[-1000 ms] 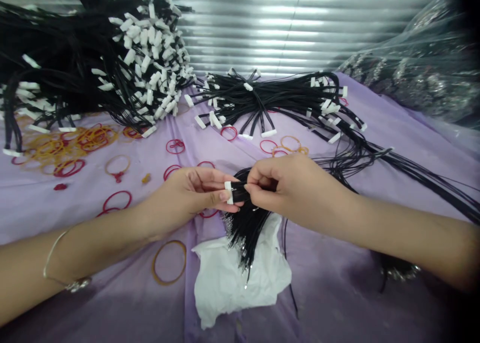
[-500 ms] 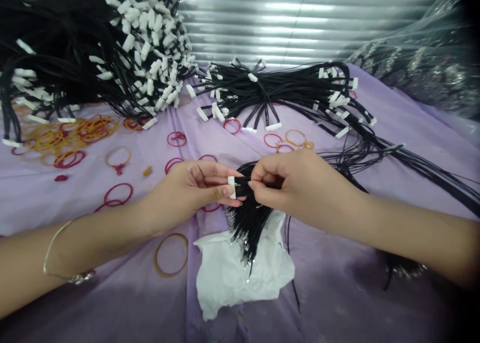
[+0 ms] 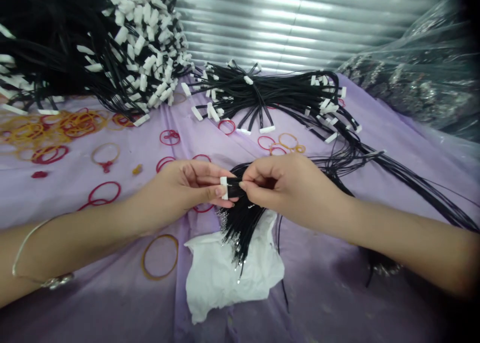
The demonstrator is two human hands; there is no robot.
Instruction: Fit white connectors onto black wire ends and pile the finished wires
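Observation:
My left hand [image 3: 187, 190] pinches a small white connector [image 3: 224, 188] between thumb and fingers. My right hand [image 3: 288, 188] grips the black wires [image 3: 240, 220] just right of that connector, fingertips almost touching the left hand's. The wires hang down in a loose bunch with bare metal tips over a crumpled white tissue [image 3: 225, 275]. More of the black wires trail away to the right behind my right wrist.
A large heap of black cables with white connectors [image 3: 112, 38] fills the back left, a smaller bundle [image 3: 277, 95] lies at the back centre. Red and yellow rubber bands [image 3: 60, 130] lie scattered on the purple cloth [image 3: 337, 293]. A clear plastic bag [image 3: 420, 78] sits at the right.
Both hands keep the same hold on connector and wires. The view has shifted slightly, so everything sits a little further left than before.

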